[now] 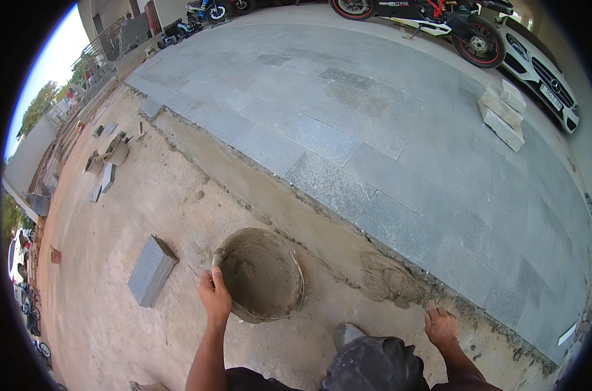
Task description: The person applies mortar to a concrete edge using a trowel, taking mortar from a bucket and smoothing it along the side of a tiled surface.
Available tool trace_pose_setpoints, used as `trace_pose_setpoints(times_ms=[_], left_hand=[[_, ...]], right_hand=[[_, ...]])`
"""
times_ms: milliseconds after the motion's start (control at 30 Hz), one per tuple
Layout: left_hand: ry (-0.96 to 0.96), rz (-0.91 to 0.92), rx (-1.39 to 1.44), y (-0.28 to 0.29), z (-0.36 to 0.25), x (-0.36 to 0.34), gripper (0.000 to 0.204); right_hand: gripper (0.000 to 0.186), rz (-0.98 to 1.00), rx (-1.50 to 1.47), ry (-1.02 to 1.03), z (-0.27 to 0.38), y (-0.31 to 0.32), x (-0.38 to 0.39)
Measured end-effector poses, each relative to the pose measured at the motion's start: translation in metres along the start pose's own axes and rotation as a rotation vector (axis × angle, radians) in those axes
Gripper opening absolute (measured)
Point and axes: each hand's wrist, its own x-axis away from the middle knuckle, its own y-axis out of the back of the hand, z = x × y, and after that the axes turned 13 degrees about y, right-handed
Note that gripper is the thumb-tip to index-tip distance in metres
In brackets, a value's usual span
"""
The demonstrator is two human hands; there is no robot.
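Observation:
My left hand [216,294] is closed over the near left rim of a round bucket [295,260], which is crusted with grey cement and tilted on the ground. Wet mortar [253,277] lies inside it. To the right, my right hand [442,324] has its fingers bent together at the edge of the mortar strip; what they hold, if anything, I cannot make out. Just beyond those fingers sits a rough heap of fresh mortar [392,277]. From there a smooth mortar bed [263,186] runs to the upper left, with a thin string along its near side.
Grey stone paving [335,186] borders the bed's far side. A stack of grey tiles [152,270] stands left of the bucket, and stone blocks [503,114] rest on the paving. Farther back are a motorcycle [433,16], a white car [537,68] and another bucket [117,151].

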Motion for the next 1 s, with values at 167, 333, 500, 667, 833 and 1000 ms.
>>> trace_pose_setpoints(times_ms=[167,333,500,667,833,1000], left_hand=[[0.012,-0.024,0.001,-0.003,0.004,-0.003,0.042],[0.030,-0.061,-0.061,0.004,-0.008,-0.002,0.043],[0.010,-0.057,-0.102,-0.001,-0.017,0.004,0.044],[0.050,-0.034,-0.116,0.011,-0.019,0.011,0.044],[0.036,-0.037,-0.097,0.005,-0.032,0.006,0.045],[0.006,-0.060,-0.150,0.002,-0.040,0.003,0.045]], right_hand=[[0.046,0.020,-0.003,0.007,-0.002,-0.001,0.004],[0.046,-0.006,-0.007,0.016,0.007,0.007,-0.001],[0.045,0.073,0.010,-0.043,0.004,0.012,-0.002],[0.047,0.033,0.002,0.012,0.001,-0.001,0.001],[0.046,-0.107,-0.068,0.042,-0.008,-0.015,0.004],[0.043,-0.137,-0.066,0.038,-0.006,-0.016,0.002]])
